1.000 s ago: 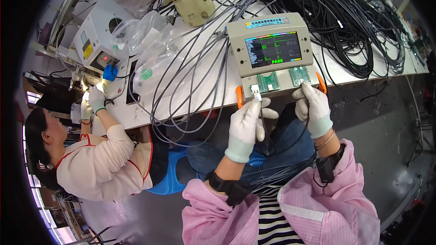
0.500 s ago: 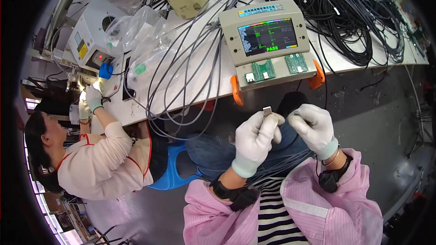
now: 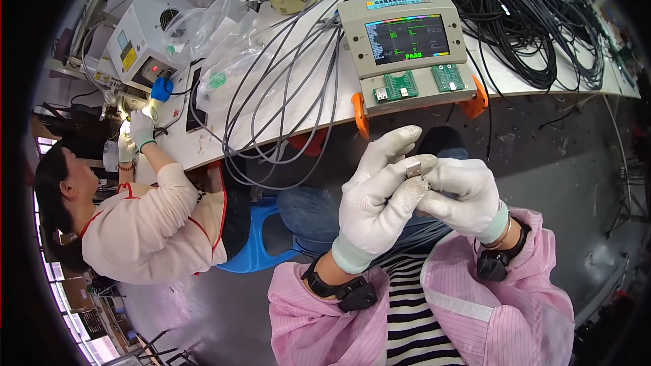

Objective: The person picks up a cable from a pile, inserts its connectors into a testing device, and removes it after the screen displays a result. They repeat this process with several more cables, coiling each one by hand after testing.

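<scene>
My left hand (image 3: 376, 193), in a white glove, pinches a small metal USB connector (image 3: 413, 168), its index finger stretched out above. Against it, my right hand (image 3: 468, 193), also gloved, has its fingers closed together around the same spot; what they grip is hidden. Grey cable (image 3: 424, 242) lies across my lap under the wrists. Beyond my hands, at the table's front edge, stands a beige tester (image 3: 363, 47) with a lit screen, two green circuit boards (image 3: 400, 86) on its front ledge and orange feet (image 3: 360, 115).
Loops of grey cable (image 3: 254, 122) hang over the table edge left of the tester. Black cable coils (image 3: 522, 47) fill the back right. Clear plastic bags (image 3: 234, 71) lie on the table (image 3: 178, 152). At the left, a co-worker (image 3: 152, 220) works near a white machine (image 3: 139, 37).
My hands have come together from slightly apart, the right moving left to meet the connector. My left index finger has stretched out. The whole view has shifted slightly.
</scene>
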`<control>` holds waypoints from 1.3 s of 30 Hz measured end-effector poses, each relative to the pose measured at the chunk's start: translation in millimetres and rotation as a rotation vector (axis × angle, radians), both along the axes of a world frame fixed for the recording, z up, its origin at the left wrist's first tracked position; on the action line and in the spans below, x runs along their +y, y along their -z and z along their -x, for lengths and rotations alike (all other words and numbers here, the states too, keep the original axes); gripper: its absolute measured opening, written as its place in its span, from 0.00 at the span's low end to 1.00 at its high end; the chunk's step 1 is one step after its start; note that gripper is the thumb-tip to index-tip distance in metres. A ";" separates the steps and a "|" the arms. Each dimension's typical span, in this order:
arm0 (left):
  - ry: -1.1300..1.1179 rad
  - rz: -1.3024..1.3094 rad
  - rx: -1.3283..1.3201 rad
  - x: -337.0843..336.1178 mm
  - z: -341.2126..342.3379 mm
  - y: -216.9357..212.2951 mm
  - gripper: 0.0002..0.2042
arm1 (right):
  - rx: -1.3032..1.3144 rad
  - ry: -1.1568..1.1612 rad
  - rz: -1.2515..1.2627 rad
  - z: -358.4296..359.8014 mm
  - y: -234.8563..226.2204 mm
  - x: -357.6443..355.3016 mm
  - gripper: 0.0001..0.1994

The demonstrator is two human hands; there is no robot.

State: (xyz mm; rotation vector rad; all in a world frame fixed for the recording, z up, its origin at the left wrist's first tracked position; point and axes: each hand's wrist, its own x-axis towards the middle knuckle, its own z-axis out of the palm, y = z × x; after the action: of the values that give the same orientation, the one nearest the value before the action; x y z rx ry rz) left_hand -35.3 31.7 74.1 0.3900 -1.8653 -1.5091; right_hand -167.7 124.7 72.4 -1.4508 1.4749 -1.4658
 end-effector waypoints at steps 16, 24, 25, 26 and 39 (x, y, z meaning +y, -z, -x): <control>0.368 -0.298 -0.137 3.6 -12.9 36.2 0.35 | -0.529 0.083 -0.216 2.6 -21.1 0.8 0.07; 0.009 0.018 -0.362 -25.2 -63.9 59.7 0.05 | -0.710 0.461 0.485 138.9 -19.2 71.8 0.13; -0.023 -0.060 -0.376 -28.5 -74.5 57.2 0.05 | -0.703 0.489 0.468 157.0 -14.7 87.9 0.12; -0.062 0.013 -0.384 -31.6 -82.7 54.7 0.04 | -0.746 0.589 0.469 173.6 -8.9 103.7 0.12; -0.248 0.605 -0.355 -32.1 -166.1 -4.4 0.15 | -0.686 1.038 0.447 251.4 55.6 203.9 0.10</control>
State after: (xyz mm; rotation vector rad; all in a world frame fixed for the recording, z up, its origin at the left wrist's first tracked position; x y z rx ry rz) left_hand 130.9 -0.4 78.5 0.5939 -2.3313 -0.6890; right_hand -419.2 328.6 16.8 -0.1522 1.5133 -2.6730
